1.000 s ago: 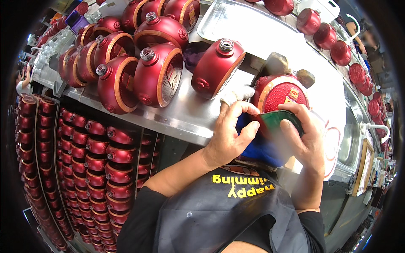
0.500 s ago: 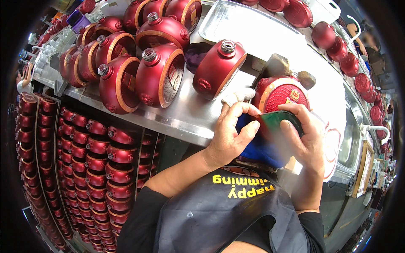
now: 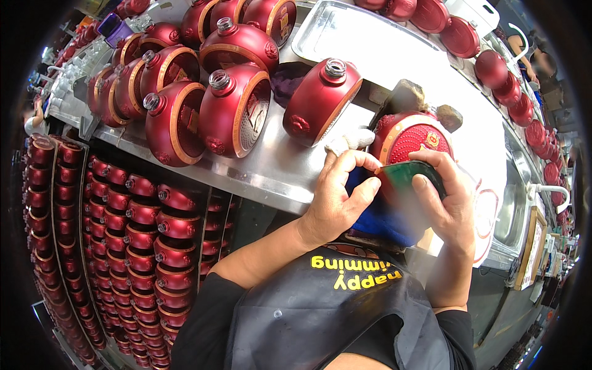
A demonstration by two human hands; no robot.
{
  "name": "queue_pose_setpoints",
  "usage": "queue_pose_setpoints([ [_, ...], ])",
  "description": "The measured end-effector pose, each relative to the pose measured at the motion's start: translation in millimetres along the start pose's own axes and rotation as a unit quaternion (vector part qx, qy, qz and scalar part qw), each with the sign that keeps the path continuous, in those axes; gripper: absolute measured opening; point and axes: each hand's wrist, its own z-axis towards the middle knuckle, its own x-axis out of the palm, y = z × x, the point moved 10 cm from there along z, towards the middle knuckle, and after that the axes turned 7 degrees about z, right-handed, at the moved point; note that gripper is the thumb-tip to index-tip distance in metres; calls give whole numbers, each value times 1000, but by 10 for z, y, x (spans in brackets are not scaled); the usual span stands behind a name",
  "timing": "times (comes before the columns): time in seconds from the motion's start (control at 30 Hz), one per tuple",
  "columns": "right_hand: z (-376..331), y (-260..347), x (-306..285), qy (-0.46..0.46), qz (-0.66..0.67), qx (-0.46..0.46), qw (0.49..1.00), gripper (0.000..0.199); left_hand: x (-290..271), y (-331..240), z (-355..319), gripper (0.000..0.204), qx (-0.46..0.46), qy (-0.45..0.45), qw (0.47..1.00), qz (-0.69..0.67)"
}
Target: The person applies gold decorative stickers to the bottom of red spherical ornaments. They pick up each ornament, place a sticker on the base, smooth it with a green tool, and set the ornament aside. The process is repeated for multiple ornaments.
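A round red bottle [image 3: 404, 145] with a dotted face and gold emblem lies in front of me, propped between dark, stained blocks [image 3: 407, 95] over blue cloth [image 3: 385, 219]. My right hand [image 3: 447, 197] grips a flat green blade-like piece [image 3: 401, 174], its straight edge against the bottle's lower face. My left hand [image 3: 342, 194] has its fingers bent, the index fingertip at the bottle's orange rim beside the green piece's left end. Whatever those fingers hold, if anything, is too small to make out. A whitish rolled cloth [image 3: 350, 140] sits just beyond the left hand.
Several red bottles with clear necks stand left on the steel table [image 3: 265, 166]; one bottle [image 3: 320, 102] stands nearest. A metal tray [image 3: 370, 43] lies at the back. Racks of bottles [image 3: 142, 246] fill the lower left. Red bottles line the right [image 3: 491, 68], beside a sink [image 3: 509, 216].
The row of red bottles at the far right has shifted along toward the lower right. Both hands, the green piece and the bottle in front of me stay almost where they were.
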Motion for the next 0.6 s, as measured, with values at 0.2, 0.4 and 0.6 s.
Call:
queue_pose_setpoints([
  [0.2, -9, -38, -40, -25, 21, -4, 999, 25, -18, -43, 7, 22, 18, -11, 999, 32],
  [0.4, -88, -158, -166, -62, 35, 3, 997, 26, -17, -430, -78, 34, 181, -64, 940, 281],
  [0.6, -196, -120, -332, -81, -18, -1, 997, 26, 32, -638, -169, 31, 295, -79, 883, 355],
])
